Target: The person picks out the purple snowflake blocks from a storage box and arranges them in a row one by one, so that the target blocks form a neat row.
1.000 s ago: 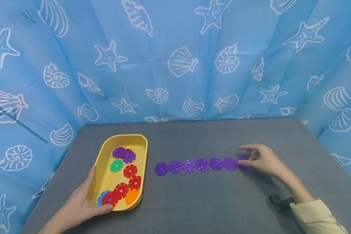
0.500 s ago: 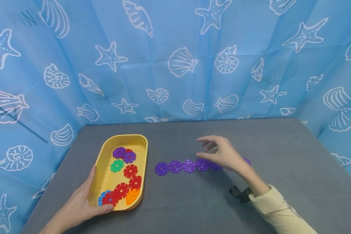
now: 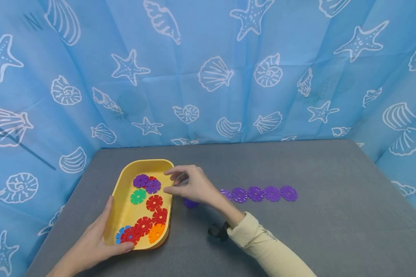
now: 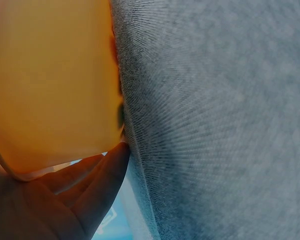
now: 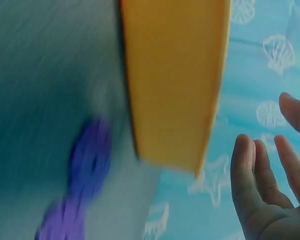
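My left hand point(image 3: 93, 238) holds the near left corner of a yellow plastic tray point(image 3: 119, 200), thumb over the near rim and fingers along the outer left side. In the left wrist view the fingers point(image 4: 102, 185) lie against the tray's outer wall. Inside lie notched plastic discs: a green disc point(image 3: 138, 196), two purple, an orange disc point(image 3: 156, 232), a blue disc point(image 3: 120, 234) and several red ones. Nothing is in my right hand point(image 3: 194, 186), which hovers at the tray's right rim with loosely bent, parted fingers. Beneath its wrist runs a row of purple discs point(image 3: 255, 194), partly hidden.
A grey cloth-covered table point(image 3: 332, 200) carries everything. Behind it hangs a blue curtain point(image 3: 208, 96) with white shells and starfish. A black strap-like piece point(image 3: 218, 232) hangs at my right wrist, beside a cream sleeve point(image 3: 260, 242).
My right hand has let go of the purple disc at the row's right end and moved left across the row to the tray. My left hand stays on the tray.
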A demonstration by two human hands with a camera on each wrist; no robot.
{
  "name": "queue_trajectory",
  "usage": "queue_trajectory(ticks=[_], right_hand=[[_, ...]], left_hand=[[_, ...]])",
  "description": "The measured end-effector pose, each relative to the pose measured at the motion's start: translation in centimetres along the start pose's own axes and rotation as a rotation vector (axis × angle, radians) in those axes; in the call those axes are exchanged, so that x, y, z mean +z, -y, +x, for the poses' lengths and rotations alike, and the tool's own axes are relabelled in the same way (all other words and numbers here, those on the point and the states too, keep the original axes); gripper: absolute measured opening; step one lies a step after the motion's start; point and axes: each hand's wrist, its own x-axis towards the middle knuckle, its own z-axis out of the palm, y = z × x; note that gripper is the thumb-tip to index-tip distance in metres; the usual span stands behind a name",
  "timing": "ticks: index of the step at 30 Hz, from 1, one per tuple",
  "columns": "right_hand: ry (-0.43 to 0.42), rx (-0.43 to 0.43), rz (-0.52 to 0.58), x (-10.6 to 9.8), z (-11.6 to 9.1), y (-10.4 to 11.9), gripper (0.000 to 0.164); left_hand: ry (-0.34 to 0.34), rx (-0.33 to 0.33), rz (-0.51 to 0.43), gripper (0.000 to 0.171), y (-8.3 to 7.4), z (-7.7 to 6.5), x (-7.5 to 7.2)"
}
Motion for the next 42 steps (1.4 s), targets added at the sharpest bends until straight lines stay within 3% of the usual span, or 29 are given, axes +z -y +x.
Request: queue_trajectory(ticks=[8, 15, 19, 23, 28, 36, 42], right_hand=[[0.019, 0.041, 0.096, 6.3, 3.0, 1.2, 0.041], [-0.115, 0.123, 0.071, 9.8, 4.7, 0.9, 0.041], [-0.183, 0.148, -0.070, 10.7, 5.1, 0.7, 0.042], [-0.172, 0.215, -0.185, 11.1, 5.1, 0.7, 0.047], [-0.128, 0.293, -0.211, 11.3, 5.0, 0.8, 0.050], [-0.117, 0.291, -0.273, 11.7, 4.8, 0.9, 0.040], [-0.099, 0.363, -0.359, 12.0, 5.0, 1.0, 0.050]], left_hand=[[-0.015, 0.032, -0.007, 0.135, 0.1, 0.0, 0.1], [-0.012, 0.026, -0.024, 0.134, 0.2, 0.0, 0.1], [-0.019, 0.031, -0.021, 0.134, 0.1, 0.0, 0.1], [-0.025, 0.039, -0.012, 0.133, 0.1, 0.0, 0.1], [-0.019, 0.034, -0.004, 0.133, 0.2, 0.0, 0.1], [-0.004, 0.021, -0.006, 0.133, 0.2, 0.1, 0.1], [-0.019, 0.033, -0.008, 0.133, 0.1, 0.0, 0.1]])
